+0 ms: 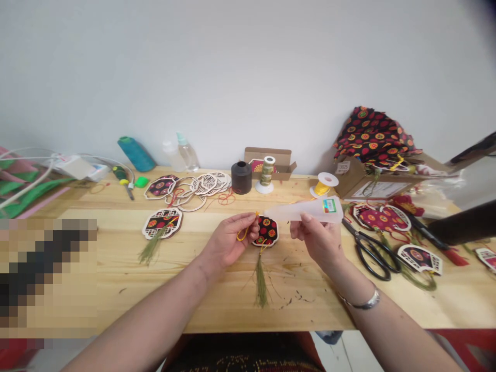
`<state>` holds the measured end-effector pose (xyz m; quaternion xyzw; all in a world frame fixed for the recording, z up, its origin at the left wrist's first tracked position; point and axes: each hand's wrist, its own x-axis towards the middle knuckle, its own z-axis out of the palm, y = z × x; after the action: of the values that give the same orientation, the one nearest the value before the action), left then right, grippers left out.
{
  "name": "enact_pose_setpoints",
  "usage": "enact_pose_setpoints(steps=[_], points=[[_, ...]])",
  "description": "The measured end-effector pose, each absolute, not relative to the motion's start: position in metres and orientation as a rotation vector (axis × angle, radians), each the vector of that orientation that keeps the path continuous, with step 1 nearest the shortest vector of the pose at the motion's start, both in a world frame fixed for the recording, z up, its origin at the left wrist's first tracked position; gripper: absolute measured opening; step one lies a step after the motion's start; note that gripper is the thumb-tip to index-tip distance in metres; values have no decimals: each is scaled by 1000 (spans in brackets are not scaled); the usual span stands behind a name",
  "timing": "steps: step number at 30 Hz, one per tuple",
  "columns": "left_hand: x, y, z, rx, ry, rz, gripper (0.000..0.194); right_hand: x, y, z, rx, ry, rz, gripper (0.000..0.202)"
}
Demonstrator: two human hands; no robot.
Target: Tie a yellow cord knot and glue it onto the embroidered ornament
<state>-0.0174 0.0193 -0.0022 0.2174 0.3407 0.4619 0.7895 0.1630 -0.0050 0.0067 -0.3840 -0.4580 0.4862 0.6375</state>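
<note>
Pinched in my left hand [234, 236] is a loop of yellow cord [242, 236], its small end poking up at the fingertips. My right hand [320, 237] grips a translucent white glue bottle [306, 211] with a green label, tilted flat so its nozzle points left, close to the cord. Just below and behind my left fingers lies a round pendant [268, 230] of dark patterned fabric with a pale rim, partly covered by the hand. A green tassel [262, 281] hangs from it onto the wooden table [217, 315].
Black scissors [374, 256] and more pendants [420, 259] lie right. Behind stand a dark thread cone [241, 178], a green spool [267, 173], a yellow cord spool [325, 184] and a fabric-filled carton [375, 181]. Wooden frames [211, 183] and a tasselled pendant [163, 223] are left.
</note>
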Motion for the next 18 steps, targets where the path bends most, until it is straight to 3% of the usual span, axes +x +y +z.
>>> enact_pose_setpoints(steps=[18], points=[[-11,14,-3,699,873,1043,15,161,-6,7,-842,-1052,1194,26]])
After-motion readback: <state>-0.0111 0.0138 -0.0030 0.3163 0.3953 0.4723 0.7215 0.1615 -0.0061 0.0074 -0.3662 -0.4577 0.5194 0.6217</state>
